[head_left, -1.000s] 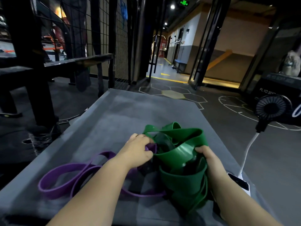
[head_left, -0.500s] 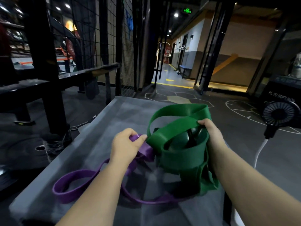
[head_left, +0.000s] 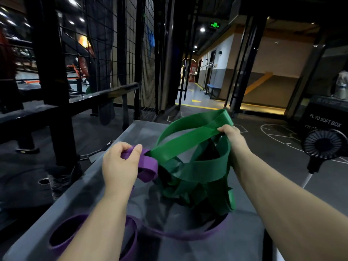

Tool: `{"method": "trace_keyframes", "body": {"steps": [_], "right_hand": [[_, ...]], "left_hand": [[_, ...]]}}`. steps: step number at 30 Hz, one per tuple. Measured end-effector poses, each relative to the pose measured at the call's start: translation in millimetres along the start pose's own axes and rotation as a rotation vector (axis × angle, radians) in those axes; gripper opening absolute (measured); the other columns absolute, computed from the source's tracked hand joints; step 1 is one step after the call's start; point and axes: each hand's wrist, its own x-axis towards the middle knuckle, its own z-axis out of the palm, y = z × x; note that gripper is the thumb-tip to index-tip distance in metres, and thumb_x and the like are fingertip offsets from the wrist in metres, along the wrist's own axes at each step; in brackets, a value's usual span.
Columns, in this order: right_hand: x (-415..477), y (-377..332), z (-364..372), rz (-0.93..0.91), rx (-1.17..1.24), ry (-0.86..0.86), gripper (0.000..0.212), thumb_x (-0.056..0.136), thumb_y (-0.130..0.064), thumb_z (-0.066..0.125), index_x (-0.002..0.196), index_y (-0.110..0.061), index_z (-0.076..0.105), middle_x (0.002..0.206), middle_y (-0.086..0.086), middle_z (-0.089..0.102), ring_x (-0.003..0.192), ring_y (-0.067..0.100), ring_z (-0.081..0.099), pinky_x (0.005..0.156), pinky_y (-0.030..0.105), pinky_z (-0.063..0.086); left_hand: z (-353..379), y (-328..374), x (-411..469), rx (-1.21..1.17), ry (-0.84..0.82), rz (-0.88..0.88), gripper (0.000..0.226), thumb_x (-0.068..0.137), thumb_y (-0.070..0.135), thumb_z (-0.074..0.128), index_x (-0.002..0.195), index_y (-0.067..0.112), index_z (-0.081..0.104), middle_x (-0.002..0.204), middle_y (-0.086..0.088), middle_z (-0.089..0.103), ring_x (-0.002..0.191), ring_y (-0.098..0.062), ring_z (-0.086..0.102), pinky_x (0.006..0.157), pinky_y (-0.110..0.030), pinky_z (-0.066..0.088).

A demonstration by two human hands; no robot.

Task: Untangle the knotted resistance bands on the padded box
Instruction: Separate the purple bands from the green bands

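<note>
A wide green resistance band [head_left: 190, 140] and a narrower purple band [head_left: 148, 167] are tangled together above the grey padded box [head_left: 90, 193]. My left hand [head_left: 120, 164] is shut on a fold of the purple band, just left of the knot. My right hand [head_left: 231, 134] pinches the green band's upper loop and holds it raised over the box. Green coils hang bunched below my right hand. The purple band's long loops lie on the box near its front edge, partly hidden by my left forearm.
A black metal rack and wire mesh panel [head_left: 105, 59] stand to the left of the box. A small black fan [head_left: 323, 144] on a stand and a black box marked PLYO SOFT BOX [head_left: 323, 121] sit to the right. Dark gym floor surrounds the box.
Both hands have lifted the tangle off the box. My right hand has pulled the green loop higher and to the right, while my left hand keeps hold of the purple fold.
</note>
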Motion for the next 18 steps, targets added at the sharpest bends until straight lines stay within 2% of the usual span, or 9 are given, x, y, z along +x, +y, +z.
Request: {"method": "trace_keyframes", "body": {"steps": [2,5,6,7,9,10,14,16,18], "right_hand": [[7.2,-8.4,-3.8,-0.052,-0.034,0.041,0.05,0.091,-0.017,0.056,0.138,-0.012,0.04,0.089,0.003,0.054,0.066,0.016,0.055,0.048,0.023,0.042],[17.9,-28.4,-12.7,-0.121,-0.103,0.104,0.052,0.093,-0.014,0.056,0.14,-0.007,0.035,0.105,0.008,0.049,0.066,0.012,0.049,0.04,0.015,0.041],[23.7,-34.8,-16.6,-0.131,-0.107,0.134,0.055,0.092,-0.017,0.057,0.141,-0.008,0.034,0.11,0.009,0.049,0.07,0.013,0.051,0.047,0.014,0.044],[28.9,-40.7,-21.1,-0.138,-0.106,0.162,0.059,0.09,-0.02,0.059,0.142,-0.01,0.032,0.116,0.009,0.05,0.078,0.017,0.055,0.062,0.018,0.049],[34.9,-49.4,-29.9,-0.127,-0.083,0.225,0.07,0.08,-0.029,0.064,0.141,-0.017,0.032,0.126,0.011,0.053,0.101,0.026,0.058,0.092,0.037,0.05],[38.0,-51.5,-33.8,-0.106,-0.062,0.253,0.073,0.076,-0.031,0.064,0.14,-0.019,0.031,0.126,0.012,0.053,0.106,0.029,0.057,0.098,0.043,0.047],[48.5,-40.7,-47.7,-0.086,-0.059,0.359,0.064,0.082,-0.029,0.059,0.139,-0.022,0.032,0.116,0.007,0.047,0.102,0.027,0.05,0.093,0.038,0.045],[49.2,-24.2,-49.5,-0.063,-0.065,0.389,0.066,0.078,-0.03,0.061,0.137,-0.023,0.033,0.119,0.008,0.049,0.105,0.03,0.052,0.096,0.042,0.047],[52.2,-4.8,-51.9,-0.01,-0.161,0.378,0.074,0.07,-0.03,0.065,0.136,-0.023,0.031,0.122,0.011,0.05,0.107,0.035,0.055,0.098,0.049,0.048]], "left_hand": [[-1.5,3.6,1.3,-0.005,0.026,0.023,0.024,0.085,0.03,0.069,0.067,0.022,0.054,0.068,0.006,0.055,0.067,-0.013,0.05,0.063,-0.03,0.038],[-5.2,8.2,4.7,-0.024,0.067,0.027,0.025,0.086,0.029,0.068,0.066,0.022,0.054,0.067,0.008,0.054,0.065,-0.011,0.049,0.06,-0.027,0.037],[-7.0,8.5,6.5,-0.036,0.086,0.002,0.024,0.086,0.029,0.067,0.067,0.021,0.054,0.067,0.007,0.053,0.064,-0.011,0.048,0.06,-0.027,0.038],[-9.2,7.8,8.3,-0.042,0.108,-0.029,0.024,0.086,0.03,0.067,0.068,0.02,0.054,0.067,0.006,0.053,0.064,-0.012,0.048,0.06,-0.027,0.038],[-12.7,2.4,12.0,-0.057,0.16,-0.116,0.024,0.086,0.029,0.067,0.07,0.017,0.054,0.066,0.006,0.05,0.062,-0.014,0.046,0.06,-0.026,0.038],[-14.1,-2.5,14.9,-0.077,0.19,-0.165,0.024,0.086,0.028,0.067,0.07,0.017,0.054,0.065,0.006,0.049,0.062,-0.015,0.045,0.062,-0.026,0.04],[-18.6,-20.8,24.1,-0.085,0.239,-0.282,0.028,0.084,0.034,0.067,0.065,0.02,0.052,0.064,0.005,0.051,0.068,-0.024,0.052,0.073,-0.038,0.047],[-19.9,-31.3,24.0,0.085,0.18,-0.234,0.025,0.081,0.033,0.066,0.064,0.02,0.054,0.063,0.004,0.055,0.075,-0.031,0.056,0.078,-0.043,0.05],[-18.3,-39.6,20.4,0.294,0.034,-0.221,0.019,0.081,0.028,0.066,0.068,0.016,0.058,0.069,-0.002,0.061,0.081,-0.033,0.058,0.08,-0.039,0.049]]}}
